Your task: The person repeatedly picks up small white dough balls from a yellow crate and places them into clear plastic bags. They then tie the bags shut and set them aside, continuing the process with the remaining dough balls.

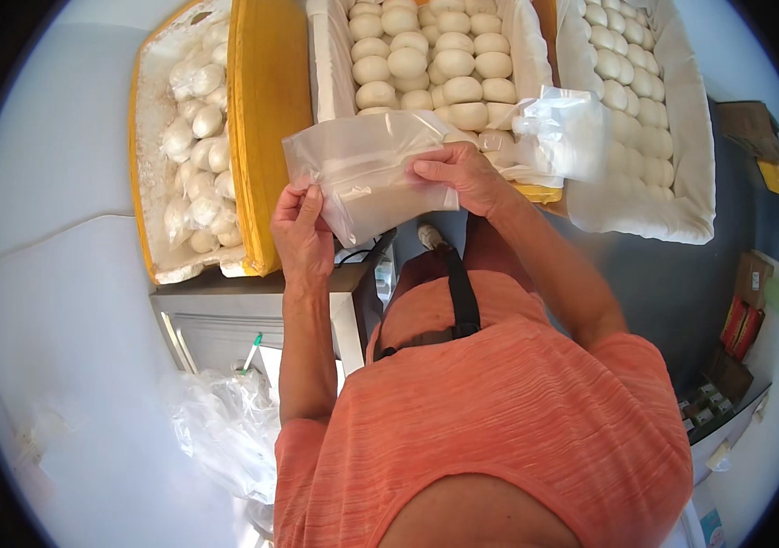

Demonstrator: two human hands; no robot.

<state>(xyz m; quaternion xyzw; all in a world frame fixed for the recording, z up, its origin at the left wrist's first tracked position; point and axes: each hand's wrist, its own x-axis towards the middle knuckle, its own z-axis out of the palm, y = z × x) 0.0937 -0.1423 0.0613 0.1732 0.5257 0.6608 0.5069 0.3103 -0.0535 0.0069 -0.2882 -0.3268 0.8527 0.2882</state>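
Note:
A clear plastic bag (362, 164) is held up in front of me, flat and empty as far as I can see. My left hand (300, 236) pinches its lower left corner. My right hand (463, 175) grips its right edge with the fingers curled over the film. Just beyond the bag, a yellow crate lined with white cloth (327, 64) holds many round white dough buns (435, 64). A second clear bag (558, 132) lies on that crate's right rim.
Another yellow crate (266, 119) at the left holds bagged white buns (196, 155). A cloth-lined tray (691, 173) of buns sits at the right. A metal table (225, 320) stands below the crates, with crumpled clear bags (225, 429) at lower left. Boxes (746, 310) lie on the floor at right.

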